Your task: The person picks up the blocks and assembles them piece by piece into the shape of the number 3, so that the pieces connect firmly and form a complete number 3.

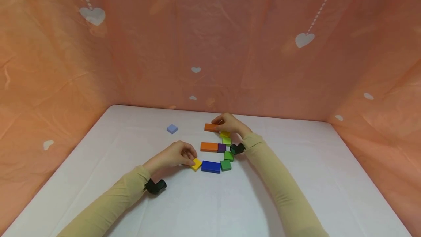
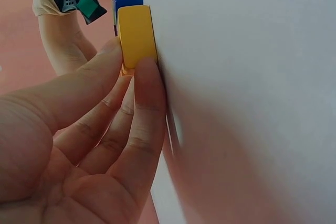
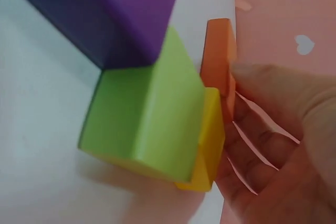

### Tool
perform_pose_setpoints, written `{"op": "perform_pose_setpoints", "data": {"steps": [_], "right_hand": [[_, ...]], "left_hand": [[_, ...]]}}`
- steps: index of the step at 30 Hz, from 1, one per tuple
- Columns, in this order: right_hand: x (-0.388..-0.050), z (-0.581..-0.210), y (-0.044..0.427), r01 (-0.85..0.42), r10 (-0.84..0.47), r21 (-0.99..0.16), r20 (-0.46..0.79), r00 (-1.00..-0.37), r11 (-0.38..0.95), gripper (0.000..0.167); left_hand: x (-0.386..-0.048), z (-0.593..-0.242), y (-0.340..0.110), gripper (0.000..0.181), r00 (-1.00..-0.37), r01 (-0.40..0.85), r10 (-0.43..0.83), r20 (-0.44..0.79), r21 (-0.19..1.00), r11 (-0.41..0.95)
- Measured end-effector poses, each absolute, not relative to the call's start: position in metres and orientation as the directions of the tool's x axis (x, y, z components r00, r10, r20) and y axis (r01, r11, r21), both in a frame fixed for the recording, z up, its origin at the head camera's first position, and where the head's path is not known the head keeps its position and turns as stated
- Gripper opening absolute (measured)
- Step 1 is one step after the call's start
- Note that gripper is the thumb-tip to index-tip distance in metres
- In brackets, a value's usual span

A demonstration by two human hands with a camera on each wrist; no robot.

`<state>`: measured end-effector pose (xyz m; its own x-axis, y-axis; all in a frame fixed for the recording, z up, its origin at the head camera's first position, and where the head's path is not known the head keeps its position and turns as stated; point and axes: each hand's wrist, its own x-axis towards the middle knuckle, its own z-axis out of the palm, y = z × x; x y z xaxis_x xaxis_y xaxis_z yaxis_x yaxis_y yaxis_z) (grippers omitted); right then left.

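Observation:
With thumb and fingertips, my left hand (image 1: 175, 154) pinches a yellow block (image 1: 196, 164) at the left end of a blue block (image 1: 211, 166). In the left wrist view the yellow block (image 2: 137, 36) is low at the table surface. Farther back, my right hand (image 1: 230, 124) holds an orange block (image 1: 210, 127) between its thumb and the fingers behind it. Beside that hand lie another yellow block (image 3: 211, 140) and a light green block (image 3: 142, 114). Two green blocks (image 1: 226, 165) form the near right side of the curving row.
A second orange block (image 1: 209, 146) lies against a purple block (image 1: 222, 148) in the middle of the row. Apart at the back left is a lavender block (image 1: 172, 129). Orange sheeting with hearts (image 1: 210, 46) walls the white table (image 1: 210, 211) at the back and sides.

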<state>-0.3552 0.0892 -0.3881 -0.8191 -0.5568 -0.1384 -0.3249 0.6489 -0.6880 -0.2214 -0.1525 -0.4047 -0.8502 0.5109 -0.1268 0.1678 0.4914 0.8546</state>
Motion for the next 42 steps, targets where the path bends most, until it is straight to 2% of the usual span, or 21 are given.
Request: {"op": "perform_pose_setpoints", "data": {"steps": [7, 22, 28, 37, 42], "right_hand": [[-0.3558, -0.3926, 0.09, -0.304, -0.546, -0.705, -0.14, -0.826, 0.641, 0.028], [-0.3536, -0.3893, 0.0914, -0.36, -0.587, -0.686, -0.12, -0.801, 0.632, 0.03], [-0.352, -0.3873, 0.0936, -0.334, -0.576, -0.695, -0.14, -0.805, 0.637, 0.031], [-0.3556, -0.3882, 0.0964, -0.363, -0.608, -0.692, -0.139, -0.781, 0.624, 0.029], [-0.3599, -0.3912, 0.0961, -0.355, -0.592, -0.678, -0.147, -0.792, 0.643, 0.029]], "left_hand": [[-0.2208, -0.4056, -0.1518, 0.017, -0.848, 0.178, 0.517, -0.115, 0.858, 0.482], [-0.222, -0.4058, -0.1529, 0.017, -0.847, 0.182, 0.521, -0.104, 0.864, 0.469], [-0.2221, -0.4049, -0.1533, 0.017, -0.847, 0.187, 0.521, -0.104, 0.86, 0.475], [-0.2212, -0.404, -0.1518, 0.017, -0.852, 0.178, 0.511, -0.114, 0.855, 0.487], [-0.2212, -0.402, -0.1505, 0.017, -0.854, 0.176, 0.508, -0.113, 0.855, 0.487]]}}
